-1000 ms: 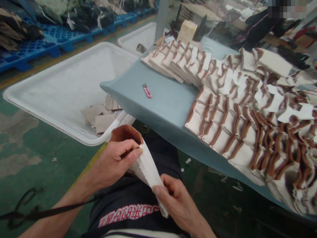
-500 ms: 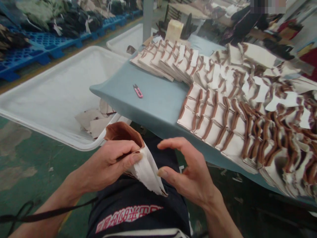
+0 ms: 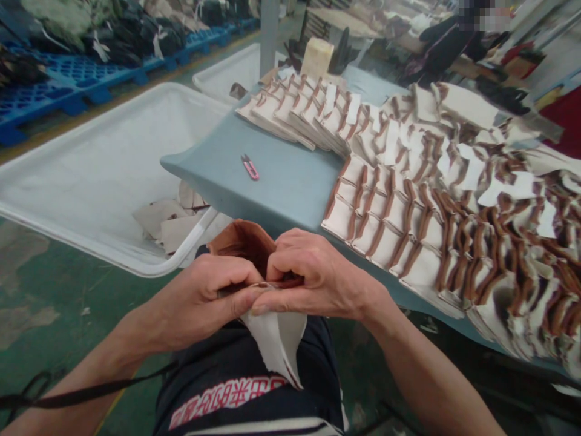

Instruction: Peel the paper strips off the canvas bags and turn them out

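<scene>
A sewn fabric piece (image 3: 275, 345), cream outside with a brown lining that gapes at its top, is held over my lap. My left hand (image 3: 215, 297) pinches its upper edge from the left. My right hand (image 3: 313, 275) grips the same edge from the right, and the two thumbs meet at the middle. The fingertips inside the brown opening are partly hidden. Pink thread snips (image 3: 250, 168) lie on the blue-grey table (image 3: 285, 175), apart from both hands.
Rows of similar cream and brown pieces (image 3: 385, 212) cover the table's right side. On the left stands a white bin (image 3: 104, 139) with several cream pieces (image 3: 170, 218) inside. Behind it, blue pallets (image 3: 77, 85) carry dark bundles. A person (image 3: 447, 42) is at the far right.
My right hand has moved left and closed on the fabric piece's edge, beside my left hand. The piece has turned, and its lower part now spreads apart.
</scene>
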The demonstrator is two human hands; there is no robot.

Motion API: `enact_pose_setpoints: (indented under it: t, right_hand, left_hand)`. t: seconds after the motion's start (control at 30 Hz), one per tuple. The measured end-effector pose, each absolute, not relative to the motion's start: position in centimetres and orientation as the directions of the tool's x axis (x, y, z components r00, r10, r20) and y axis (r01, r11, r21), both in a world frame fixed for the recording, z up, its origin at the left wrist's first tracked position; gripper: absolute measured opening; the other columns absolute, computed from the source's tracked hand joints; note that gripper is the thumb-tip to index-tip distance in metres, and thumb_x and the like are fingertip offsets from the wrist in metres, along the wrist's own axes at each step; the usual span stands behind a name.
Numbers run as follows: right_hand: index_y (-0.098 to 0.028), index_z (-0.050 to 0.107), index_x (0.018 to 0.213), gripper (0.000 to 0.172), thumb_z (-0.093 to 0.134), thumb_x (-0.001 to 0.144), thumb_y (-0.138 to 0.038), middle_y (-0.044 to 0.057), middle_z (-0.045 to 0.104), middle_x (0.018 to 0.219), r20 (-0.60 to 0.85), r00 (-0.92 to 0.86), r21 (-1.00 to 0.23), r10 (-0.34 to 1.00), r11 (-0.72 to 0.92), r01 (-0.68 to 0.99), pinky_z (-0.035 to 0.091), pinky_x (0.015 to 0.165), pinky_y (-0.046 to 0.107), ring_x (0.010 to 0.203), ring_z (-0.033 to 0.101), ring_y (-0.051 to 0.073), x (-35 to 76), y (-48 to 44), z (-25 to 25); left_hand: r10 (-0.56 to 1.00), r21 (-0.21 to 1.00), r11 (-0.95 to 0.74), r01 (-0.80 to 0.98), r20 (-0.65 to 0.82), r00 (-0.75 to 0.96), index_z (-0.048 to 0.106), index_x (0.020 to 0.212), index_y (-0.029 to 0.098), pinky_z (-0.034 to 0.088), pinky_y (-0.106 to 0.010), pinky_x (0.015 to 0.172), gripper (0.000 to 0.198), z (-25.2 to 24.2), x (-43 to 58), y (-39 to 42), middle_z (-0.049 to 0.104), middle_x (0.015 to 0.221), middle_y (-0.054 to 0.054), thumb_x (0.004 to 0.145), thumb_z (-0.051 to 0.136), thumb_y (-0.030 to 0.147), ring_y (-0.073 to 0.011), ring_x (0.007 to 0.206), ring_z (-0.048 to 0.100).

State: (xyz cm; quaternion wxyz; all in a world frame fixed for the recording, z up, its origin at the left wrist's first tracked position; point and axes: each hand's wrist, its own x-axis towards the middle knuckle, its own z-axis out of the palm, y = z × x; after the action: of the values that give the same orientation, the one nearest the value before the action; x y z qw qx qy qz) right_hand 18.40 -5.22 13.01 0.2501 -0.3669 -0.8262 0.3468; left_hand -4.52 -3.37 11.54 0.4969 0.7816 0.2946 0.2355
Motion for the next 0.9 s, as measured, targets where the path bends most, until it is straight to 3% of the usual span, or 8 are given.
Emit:
enact_pose_setpoints:
  t: [0.1,0.3,0.4,0.53,0.67,0.8,0.9]
  right_hand:
    - [-0.024,0.053,0.067,0.061,0.057,0.112,-0.064,-0.003,0.050,0.066,0.121,-0.581,-0.785,0.804,0.436,0.440,0.034,0.073,0.033,0.067,0.047,0.016,18.6,-5.4,12.8]
    - [-0.023,0.055,0.072,0.045,0.055,0.112,-0.045,-0.006,0.051,0.067,0.007,-0.558,-0.865,0.830,0.285,0.413,0.036,0.065,0.027,0.062,0.045,0.013,19.2,-6.1,12.0]
    - [-0.023,0.060,0.079,0.034,0.049,0.110,-0.032,-0.002,0.061,0.072,0.030,-0.573,-0.794,0.819,0.368,0.484,0.042,0.070,0.028,0.069,0.054,0.015,19.5,-6.6,12.2]
    - [-0.020,0.067,0.090,0.028,0.042,0.102,-0.018,0.006,0.073,0.081,0.120,-0.581,-0.578,0.805,0.532,0.618,0.047,0.082,0.034,0.078,0.064,0.021,19.7,-7.0,12.7]
    - [-0.018,0.072,0.093,0.023,0.052,0.098,-0.029,0.004,0.071,0.071,0.126,-0.538,-0.419,0.834,0.536,0.733,0.040,0.073,0.036,0.065,0.060,0.020,19.5,-7.1,14.2]
    - [-0.019,0.071,0.081,0.023,0.057,0.094,-0.031,0.003,0.069,0.069,0.070,-0.517,-0.383,0.853,0.501,0.776,0.028,0.064,0.035,0.062,0.056,0.018,19.0,-6.7,15.8]
    - [-0.019,0.069,0.078,0.021,0.059,0.094,-0.027,0.003,0.068,0.070,0.027,-0.527,-0.427,0.849,0.487,0.762,0.027,0.064,0.033,0.064,0.054,0.016,18.8,-6.3,16.2]
  left_hand:
    - [0.696,0.898,-0.360,0.255,0.077,0.714,0.069,0.066,0.020,0.034,-0.023,0.052,0.036,11.0,-4.7,-3.1,0.059,0.057,0.003,0.100,0.065,0.034,-0.0120,0.052,0.048]
    - [0.620,0.858,-0.453,0.240,0.110,0.777,0.074,0.087,0.021,0.043,-0.026,0.066,0.033,10.3,-5.0,-3.3,0.072,0.075,0.001,0.111,0.054,0.032,-0.0159,0.066,0.061]
    - [0.574,0.844,-0.480,0.237,0.097,0.813,0.073,0.091,0.022,0.046,-0.029,0.072,0.036,10.4,-5.0,-3.2,0.075,0.082,-0.001,0.114,0.049,0.034,-0.0182,0.071,0.065]
    - [0.543,0.783,-0.562,0.266,0.107,0.833,0.072,0.099,0.021,0.047,-0.028,0.076,0.033,10.8,-4.9,-3.0,0.078,0.092,-0.001,0.116,0.045,0.029,-0.0186,0.082,0.071]
    - [0.589,0.759,-0.583,0.288,0.151,0.794,0.073,0.110,0.024,0.049,-0.025,0.078,0.024,11.2,-4.7,-2.9,0.081,0.097,0.003,0.113,0.050,0.023,-0.0153,0.085,0.074]
    - [0.637,0.751,-0.590,0.297,0.206,0.743,0.072,0.110,0.025,0.048,-0.022,0.070,0.019,11.7,-4.7,-3.0,0.079,0.090,0.006,0.109,0.054,0.020,-0.0120,0.075,0.073]
    - [0.648,0.727,-0.614,0.308,0.242,0.722,0.071,0.107,0.024,0.047,-0.022,0.064,0.020,11.8,-4.6,-3.1,0.078,0.085,0.006,0.105,0.052,0.017,-0.0116,0.071,0.072]
